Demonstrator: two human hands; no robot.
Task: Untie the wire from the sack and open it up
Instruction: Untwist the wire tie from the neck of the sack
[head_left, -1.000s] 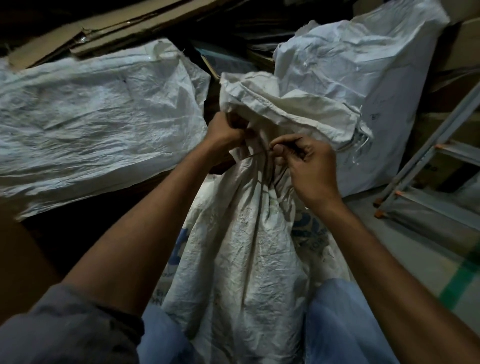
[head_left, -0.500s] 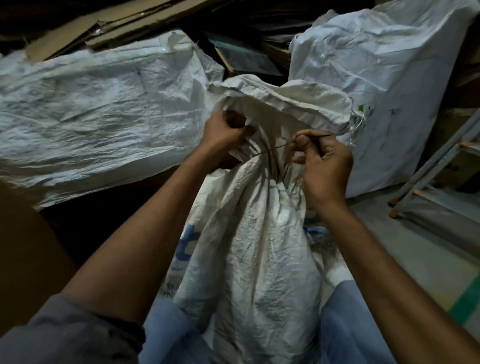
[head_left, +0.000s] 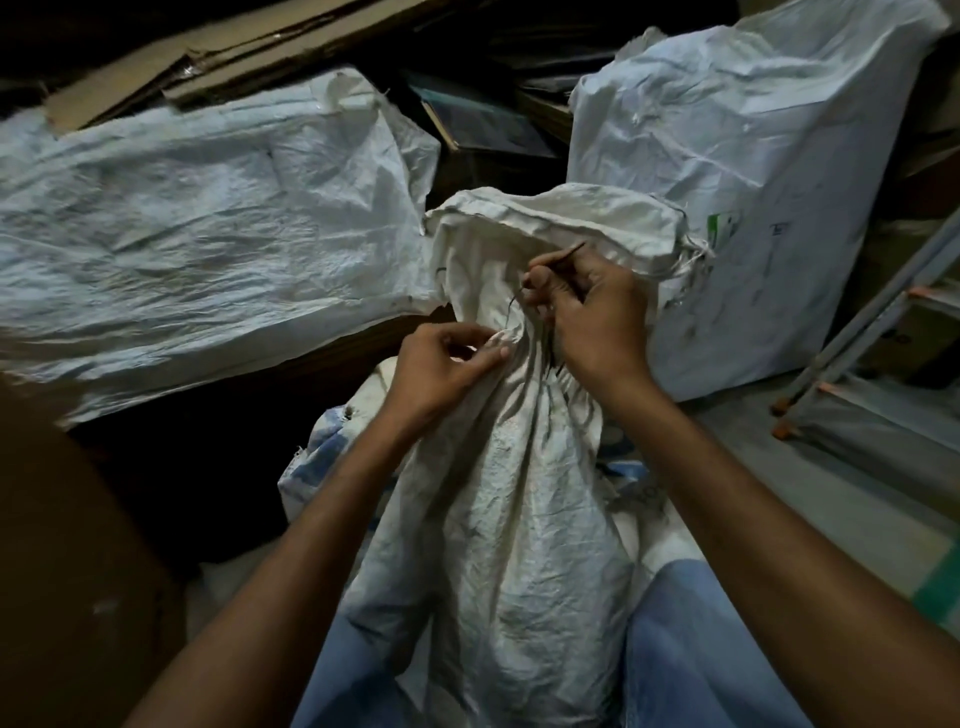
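A crumpled white woven sack (head_left: 519, 519) stands between my knees, its neck gathered tight below a floppy top flap (head_left: 561, 218). A thin dark wire (head_left: 511, 306) curls out of the gathered neck. My right hand (head_left: 592, 317) pinches the wire, one end sticking up past my fingertips. My left hand (head_left: 441, 364) pinches the sack's fabric at the left side of the neck, just below the wire.
A large white sack (head_left: 208, 228) lies at the left and another stuffed one (head_left: 753, 182) stands at the right. Cardboard sheets (head_left: 208, 67) lean at the back. A metal stepladder (head_left: 872, 332) stands at the far right on the grey floor.
My left hand has dropped from the top of the neck to its left side. My right hand has lifted the wire end upward, and the wire looks looser around the neck.
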